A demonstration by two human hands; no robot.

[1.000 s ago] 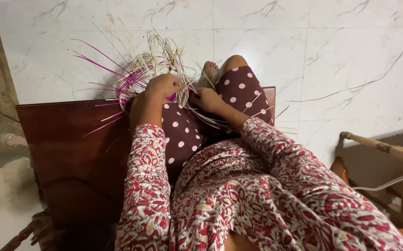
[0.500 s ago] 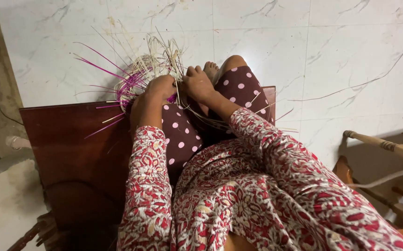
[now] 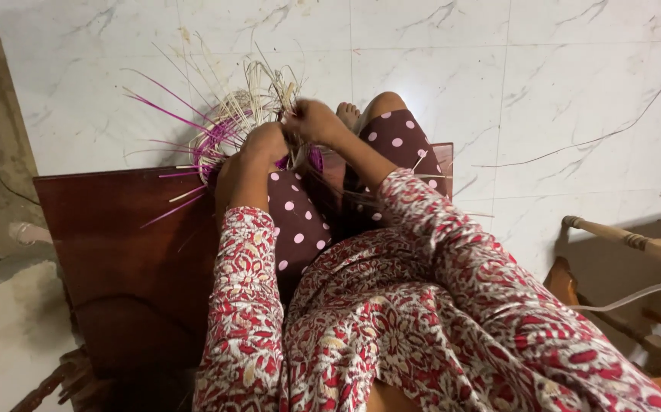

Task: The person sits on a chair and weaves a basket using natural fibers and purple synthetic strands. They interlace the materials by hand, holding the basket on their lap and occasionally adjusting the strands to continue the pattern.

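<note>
We appear to be in a home. White marble-look floor tiles [image 3: 498, 84] fill the view from 10 to 2 o'clock, a dark wooden seat [image 3: 117, 236] lies at 9 o'clock, and a carved wooden chair arm [image 3: 628, 240] stands at 4 o'clock.

Dark wooden bench [image 3: 117, 229] sat on white marble floor [image 3: 559, 91]. A few loose straws [image 3: 174, 194] lay on the bench top, one thin strand [image 3: 574, 141] on the floor.
</note>
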